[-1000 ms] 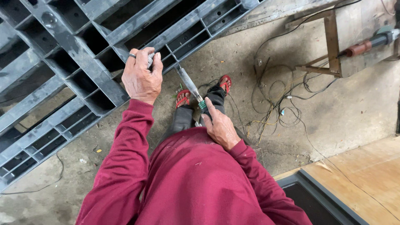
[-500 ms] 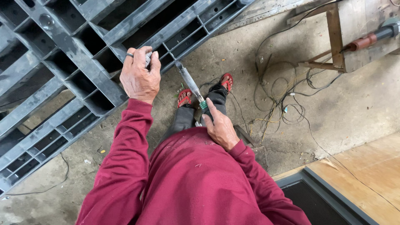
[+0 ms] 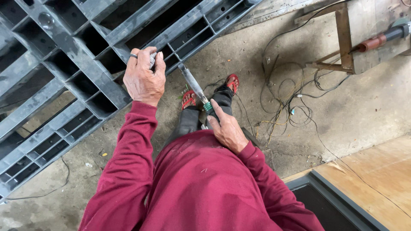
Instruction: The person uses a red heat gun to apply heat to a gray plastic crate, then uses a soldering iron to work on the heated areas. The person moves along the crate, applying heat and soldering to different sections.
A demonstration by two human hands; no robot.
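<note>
Right hand (image 3: 227, 128) grasping grey metal-barrelled tool (image 3: 193, 86), long axis slanting up-left toward grey plastic pallet (image 3: 81, 55); left hand (image 3: 144, 79) clenched on pallet edge, beside tool tip.

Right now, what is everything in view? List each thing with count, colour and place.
pallet: one, dark grey plastic, upper left, tilted on the floor
tool: one, metal barrel with green collar, centre
cables: a tangle, black and yellow, on the floor right of centre
bench: one, wooden, upper right
board: one, tan wood, lower right
sandals: two, red, centre
left hand: grips the pallet edge
right hand: holds the tool
</note>
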